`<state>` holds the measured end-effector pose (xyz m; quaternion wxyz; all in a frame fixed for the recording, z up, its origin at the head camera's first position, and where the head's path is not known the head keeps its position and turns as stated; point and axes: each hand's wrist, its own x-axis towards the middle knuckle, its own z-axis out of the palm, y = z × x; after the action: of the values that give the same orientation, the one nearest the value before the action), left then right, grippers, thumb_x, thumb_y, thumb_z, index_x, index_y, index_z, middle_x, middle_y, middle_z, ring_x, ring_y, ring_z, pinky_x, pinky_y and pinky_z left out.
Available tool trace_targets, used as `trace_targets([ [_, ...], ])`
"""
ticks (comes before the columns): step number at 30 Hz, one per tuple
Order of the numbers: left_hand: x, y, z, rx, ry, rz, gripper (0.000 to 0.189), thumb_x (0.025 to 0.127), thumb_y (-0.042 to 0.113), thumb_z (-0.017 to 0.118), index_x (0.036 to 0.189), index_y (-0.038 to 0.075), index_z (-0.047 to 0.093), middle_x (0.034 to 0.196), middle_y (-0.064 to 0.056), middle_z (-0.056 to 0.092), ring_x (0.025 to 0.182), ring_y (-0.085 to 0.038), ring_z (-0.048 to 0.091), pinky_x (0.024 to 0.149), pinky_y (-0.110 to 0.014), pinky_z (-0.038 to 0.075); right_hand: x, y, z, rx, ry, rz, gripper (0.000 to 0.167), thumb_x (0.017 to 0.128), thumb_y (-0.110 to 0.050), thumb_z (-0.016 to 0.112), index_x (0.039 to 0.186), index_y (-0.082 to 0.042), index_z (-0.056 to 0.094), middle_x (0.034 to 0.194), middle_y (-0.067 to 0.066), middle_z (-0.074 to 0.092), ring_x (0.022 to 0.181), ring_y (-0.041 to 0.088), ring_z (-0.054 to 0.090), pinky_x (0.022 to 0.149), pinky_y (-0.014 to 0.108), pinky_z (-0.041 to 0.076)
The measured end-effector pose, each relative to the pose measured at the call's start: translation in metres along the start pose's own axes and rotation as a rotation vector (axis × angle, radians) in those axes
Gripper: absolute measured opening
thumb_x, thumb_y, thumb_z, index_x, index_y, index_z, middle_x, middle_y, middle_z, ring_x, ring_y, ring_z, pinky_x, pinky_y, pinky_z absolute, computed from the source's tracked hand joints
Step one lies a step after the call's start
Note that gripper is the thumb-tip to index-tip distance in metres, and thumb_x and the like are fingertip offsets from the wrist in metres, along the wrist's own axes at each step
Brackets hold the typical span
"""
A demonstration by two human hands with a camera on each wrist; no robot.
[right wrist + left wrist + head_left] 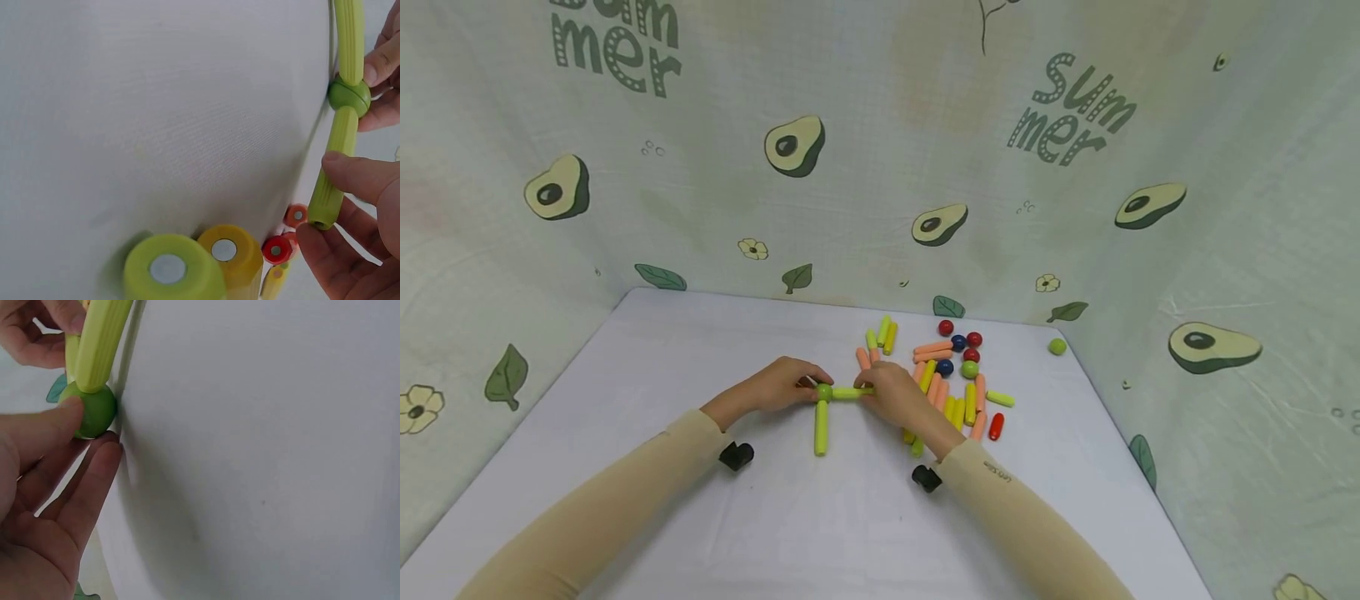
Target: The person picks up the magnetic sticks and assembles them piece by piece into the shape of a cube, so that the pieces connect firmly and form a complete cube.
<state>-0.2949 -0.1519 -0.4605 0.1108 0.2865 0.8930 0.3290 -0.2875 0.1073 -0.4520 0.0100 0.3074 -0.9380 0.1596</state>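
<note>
A green ball (824,392) joins two yellow-green rods at a right angle on the table. One rod (822,428) points toward the person, the other (847,393) points right. My left hand (788,384) pinches the ball between thumb and fingers; the left wrist view shows the thumb on the ball (99,412). With thumb and fingertips, my right hand (895,393) grips the rightward rod near its far end. In the right wrist view that rod (334,162) touches the ball, and its free end shows a small dark hole.
Right of the right hand lie several orange, yellow and yellow-green rods (970,404), red balls (946,327), blue balls (958,342) and a short red rod (996,427). A lone green ball (1057,346) sits near the table's right edge. Patterned cloth (865,167) hangs behind the table.
</note>
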Motion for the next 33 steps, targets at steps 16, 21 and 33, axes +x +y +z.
trace_targets([
  [16, 0.006, 0.013, 0.014, 0.094, 0.107, 0.017, 0.02, 0.096, 0.02, 0.08, 0.114, 0.01, 0.079, 0.101, 0.004, 0.071, 0.087, -0.013, 0.059, 0.078, -0.031, 0.05, -0.002, -0.005, 0.001, 0.014, 0.012, -0.014, 0.018, 0.095, -0.016, 0.082, 0.113, -0.013, 0.081, 0.102, 0.001, 0.076, 0.09, 0.015, 0.065, 0.086, 0.031, 0.057],
  [21, 0.007, 0.013, 0.016, 0.127, 0.112, 0.005, 0.018, 0.094, 0.02, 0.082, 0.11, 0.011, 0.08, 0.098, 0.005, 0.07, 0.085, -0.011, 0.057, 0.078, -0.031, 0.048, -0.001, -0.006, 0.002, 0.013, 0.021, -0.015, 0.019, 0.095, -0.016, 0.083, 0.113, -0.013, 0.081, 0.102, 0.001, 0.076, 0.091, 0.015, 0.065, 0.088, 0.031, 0.057],
  [33, 0.01, 0.009, 0.02, 0.203, 0.109, -0.003, 0.021, 0.097, 0.028, 0.08, 0.112, 0.014, 0.081, 0.099, 0.007, 0.073, 0.085, -0.008, 0.058, 0.079, -0.032, 0.049, -0.014, 0.011, -0.018, 0.106, -0.02, 0.028, 0.025, 0.1, -0.018, 0.077, 0.123, -0.008, 0.078, 0.114, 0.008, 0.074, 0.102, 0.026, 0.066, 0.093, 0.04, 0.056],
])
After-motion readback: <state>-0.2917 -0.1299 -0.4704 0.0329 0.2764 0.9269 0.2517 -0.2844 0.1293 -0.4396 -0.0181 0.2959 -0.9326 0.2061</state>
